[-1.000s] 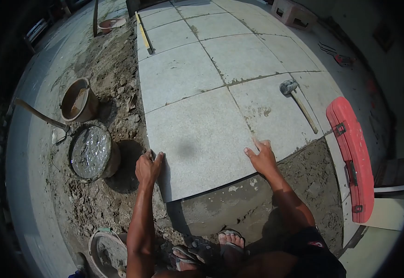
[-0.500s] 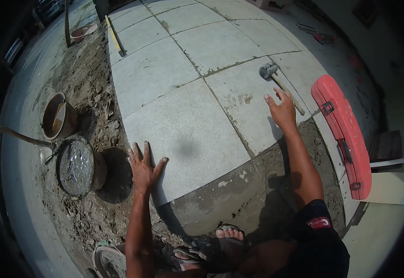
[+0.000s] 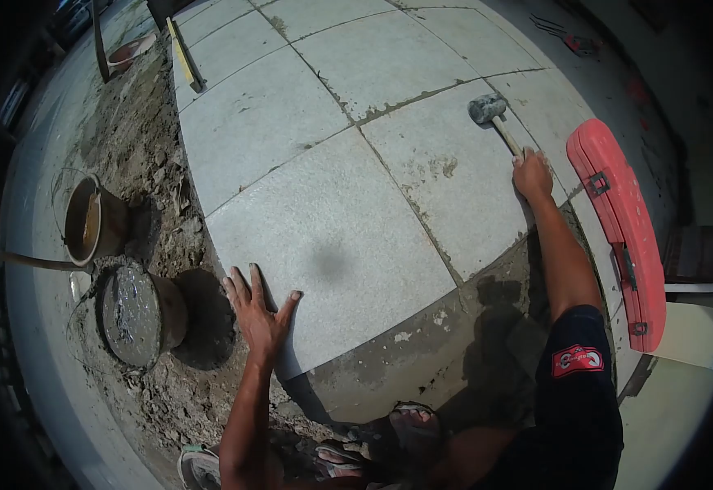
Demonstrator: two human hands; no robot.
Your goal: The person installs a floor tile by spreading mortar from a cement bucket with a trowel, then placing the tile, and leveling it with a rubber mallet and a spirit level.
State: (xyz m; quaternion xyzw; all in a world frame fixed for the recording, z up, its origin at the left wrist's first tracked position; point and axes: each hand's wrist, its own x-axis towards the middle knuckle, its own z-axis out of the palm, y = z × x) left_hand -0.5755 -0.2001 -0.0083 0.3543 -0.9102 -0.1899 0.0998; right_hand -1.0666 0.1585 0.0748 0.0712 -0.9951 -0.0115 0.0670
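My left hand (image 3: 262,322) lies with fingers spread on the lower left edge of a large pale floor tile (image 3: 356,245). At the right, my right hand (image 3: 533,175) is closed round the wooden handle of a rubber mallet (image 3: 487,109), whose dark, mortar-smeared head points away from me over a neighbouring tile (image 3: 430,155). Grey wet mortar (image 3: 381,359) spreads in front of the near tile edge, close to my feet.
Left, on rough soil (image 3: 144,139), stand a bucket of mortar (image 3: 131,314) and a bucket with brownish water (image 3: 95,220). A red case (image 3: 618,237) lies along the right side. A yellow level (image 3: 183,55) rests on the far tiles.
My right hand has moved right onto the mallet's handle and closed round it. The mallet's handle has turned slightly. My left hand stays on the tile.
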